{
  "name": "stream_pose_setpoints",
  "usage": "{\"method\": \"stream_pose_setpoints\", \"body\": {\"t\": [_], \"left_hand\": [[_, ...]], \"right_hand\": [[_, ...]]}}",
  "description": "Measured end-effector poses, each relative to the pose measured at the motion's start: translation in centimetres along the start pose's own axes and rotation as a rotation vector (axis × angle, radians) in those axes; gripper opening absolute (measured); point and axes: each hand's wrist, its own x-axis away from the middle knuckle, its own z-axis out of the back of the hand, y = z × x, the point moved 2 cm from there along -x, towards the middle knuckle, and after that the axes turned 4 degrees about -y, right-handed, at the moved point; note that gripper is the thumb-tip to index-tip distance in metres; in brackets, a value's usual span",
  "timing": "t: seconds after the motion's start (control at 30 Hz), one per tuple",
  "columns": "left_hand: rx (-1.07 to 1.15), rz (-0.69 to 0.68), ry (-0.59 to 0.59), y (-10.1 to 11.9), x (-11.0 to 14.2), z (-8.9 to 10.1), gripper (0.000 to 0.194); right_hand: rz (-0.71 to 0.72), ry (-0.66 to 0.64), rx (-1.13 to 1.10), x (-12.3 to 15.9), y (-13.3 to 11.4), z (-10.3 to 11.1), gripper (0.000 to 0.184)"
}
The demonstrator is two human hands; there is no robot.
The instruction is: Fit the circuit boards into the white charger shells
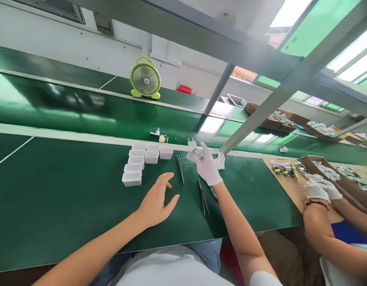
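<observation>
Fingers of the bare left hand (155, 204) spread open near slim metal tweezers (181, 171); the white-gloved right hand (209, 170) grips a white pronged plastic piece (192, 145), centre frame, apparently part-finished. Beyond, a yellow-and-white component (162, 138) lies loose, seemingly unassembled.

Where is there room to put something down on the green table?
The biggest bare patch of table is left of the white boxes. Another lies between the right arm and the cardboard. It's crowded around the tweezers.
</observation>
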Motion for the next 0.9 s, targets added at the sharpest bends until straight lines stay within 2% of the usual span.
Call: {"method": "stream_pose_setpoints", "body": {"t": [0.1, 0.17, 0.27, 0.4, 0.5, 0.57, 0.67, 0.77, 0.83, 0.9], "left_hand": [[-0.233, -0.048, 0.030, -1.0, -0.5, 0.0, 0.050], [-0.300, -0.045, 0.047, -1.8, -0.8, 0.0, 0.049], [-0.341, -0.052, 0.080, -2.2, -1.1, 0.2, 0.047], [-0.391, -0.094, 0.125, -1.9, -1.0, 0.6, 0.044], [-0.473, -0.128, 0.194, -2.0, -1.0, 0.8, 0.041], [-0.565, -0.108, 0.281, -2.5, -1.1, 0.9, 0.034], [-0.727, -0.024, 0.385, -3.4, -1.5, 1.3, 0.029], [-0.834, 0.040, 0.416, -3.9, -2.0, 2.2, 0.030], [-0.879, 0.082, 0.440, -3.9, -2.2, 3.3, 0.031], [-0.925, 0.151, 0.482, -3.9, -2.4, 4.6, 0.034]], "right_hand": [[-0.093, 0.050, 0.056, -6.9, 1.2, -0.4, 0.039], [-0.166, 0.095, 0.072, -9.7, 1.6, -0.9, 0.031], [-0.266, 0.120, 0.054, -11.9, 1.7, -2.1, 0.030], [-0.339, 0.080, 0.000, -13.0, 1.4, -3.4, 0.028], [-0.298, 0.084, -0.038, -12.2, 1.1, -3.1, 0.029], [-0.218, 0.116, -0.074, -10.6, 0.8, -2.6, 0.031], [-0.078, 0.167, -0.159, -6.6, 0.4, -2.4, 0.038], [0.015, 0.202, -0.294, -2.3, 0.1, -2.6, 0.042], [0.058, 0.178, -0.421, -0.2, -0.2, -2.6, 0.048], [0.098, 0.079, -0.576, 1.2, -0.7, -2.5, 0.052]]}}
